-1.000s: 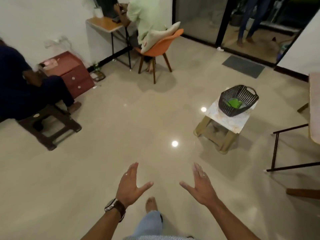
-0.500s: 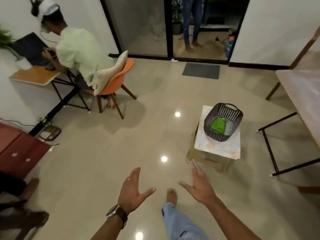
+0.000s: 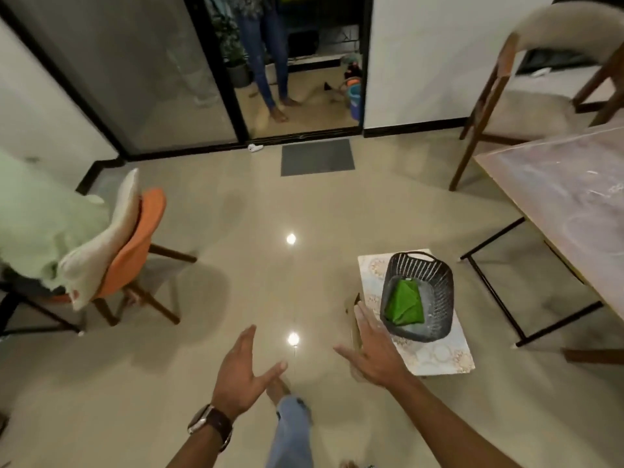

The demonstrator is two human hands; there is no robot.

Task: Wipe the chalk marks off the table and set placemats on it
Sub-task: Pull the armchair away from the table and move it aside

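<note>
1. Beige tiled floor [image 3: 202, 265] is stretching across the room; the table [image 3: 557, 204] at your right is still showing pale chalk marks [image 3: 604, 187].
2. Your left hand [image 3: 241, 369] and right hand [image 3: 374, 352] are hovering with fingers spread, holding nothing.
3. A folded green cloth [image 3: 405, 304] is lying in the dark basket [image 3: 435, 282] on the low stool [image 3: 439, 356], just beside your right hand.
4. Handling, judged: the cloth is looking light, soft and limp; you are best pinching its folded upper layers, so the basket stays put.
</note>
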